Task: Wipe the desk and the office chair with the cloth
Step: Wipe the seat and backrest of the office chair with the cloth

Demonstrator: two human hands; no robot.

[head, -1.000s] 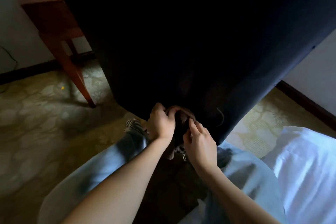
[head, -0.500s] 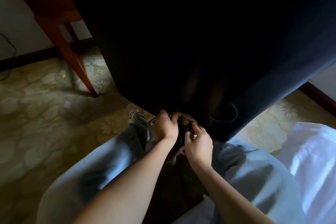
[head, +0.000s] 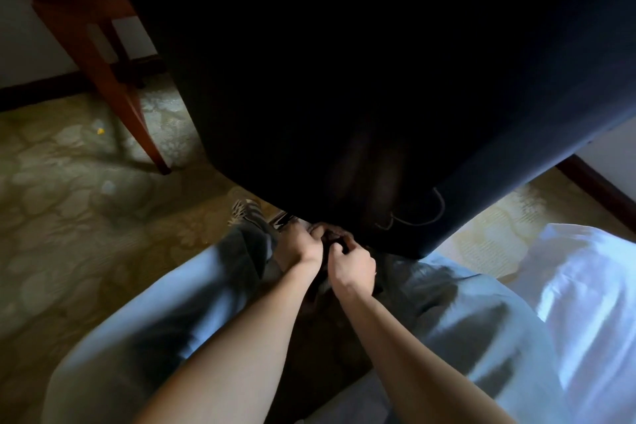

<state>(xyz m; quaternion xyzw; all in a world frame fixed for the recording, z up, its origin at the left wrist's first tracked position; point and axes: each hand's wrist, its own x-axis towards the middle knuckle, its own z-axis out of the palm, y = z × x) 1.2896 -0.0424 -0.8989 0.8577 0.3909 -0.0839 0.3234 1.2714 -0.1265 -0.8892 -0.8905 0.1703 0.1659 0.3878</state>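
Note:
The dark upholstered back of the office chair fills the upper middle of the head view. Below its lower edge, my left hand and my right hand meet over my lap, both closed around a small dark brown cloth. The cloth is bunched between my fingers and mostly hidden in shadow. A wooden desk leg slants down to the floor at the upper left.
Patterned beige carpet covers the floor. My knees in light blue trousers flank my arms. White bedding lies at the right. A thin cord loop hangs from the chair's lower edge. A dark skirting board runs along the right wall.
My hands with the cloth have sunk lower and drawn back from the chair's bottom edge toward my lap. The view has tilted so the chair takes up more of the frame.

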